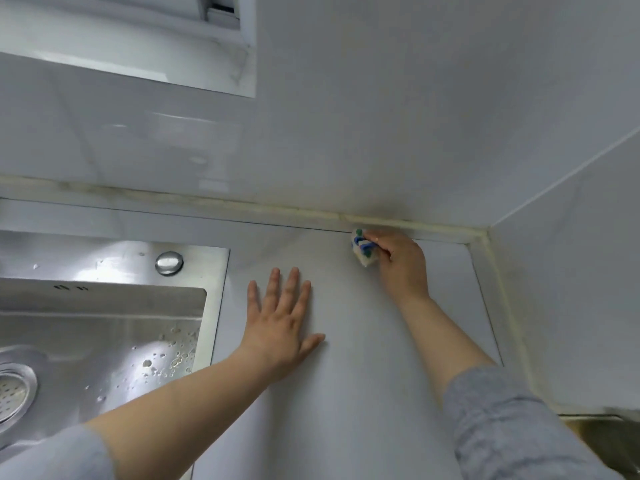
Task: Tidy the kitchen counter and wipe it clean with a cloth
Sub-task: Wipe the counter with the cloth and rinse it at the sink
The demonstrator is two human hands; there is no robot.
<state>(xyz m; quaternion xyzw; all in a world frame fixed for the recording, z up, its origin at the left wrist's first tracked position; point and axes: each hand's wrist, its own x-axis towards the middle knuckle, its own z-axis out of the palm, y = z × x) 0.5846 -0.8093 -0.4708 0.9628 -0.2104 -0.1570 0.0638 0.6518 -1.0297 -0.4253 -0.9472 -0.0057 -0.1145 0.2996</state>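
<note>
A pale grey kitchen counter (pixel 346 393) runs from the sink to the right wall. My right hand (pixel 401 261) grips a small bunched cloth (pixel 362 249), white with blue and green marks, and holds it against the counter's back edge by the stained sealant strip (pixel 398 223). My left hand (pixel 280 320) lies flat on the counter with its fingers spread, just right of the sink.
A steel sink (pixel 104 327) with water drops and a round drain (pixel 10 393) fills the left side; a round metal cap (pixel 169 263) sits on its rim. Tiled walls meet at the back right corner (pixel 485 233). A window frame (pixel 225 46) is up left.
</note>
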